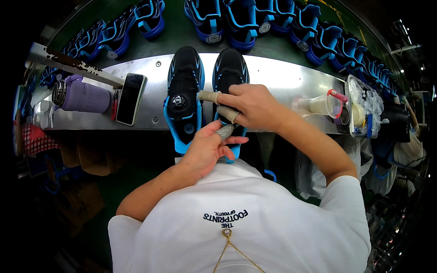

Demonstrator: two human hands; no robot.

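Note:
Two black shoes with bright blue trim stand side by side before me, toes pointing away. The left shoe (185,98) has a round dial on its tongue. Over the right shoe (231,68) both my hands meet. My right hand (255,107) reaches in from the right, beige covers on two fingers, its fingers bent together at the shoe's tongue. My left hand (207,148) lies at the heel opening, a grey cover on one finger; thumb and covered finger close together while the other fingers stretch out. Whatever sits between the fingertips of either hand is hidden or too small to make out.
A phone (131,99), a red pen (114,104) and a lilac bottle (86,96) lie left on the metal bench (277,77). Rightward are a clear cup (321,105) and a plastic tray (364,132). Several similar shoes (241,22) line the green surface beyond.

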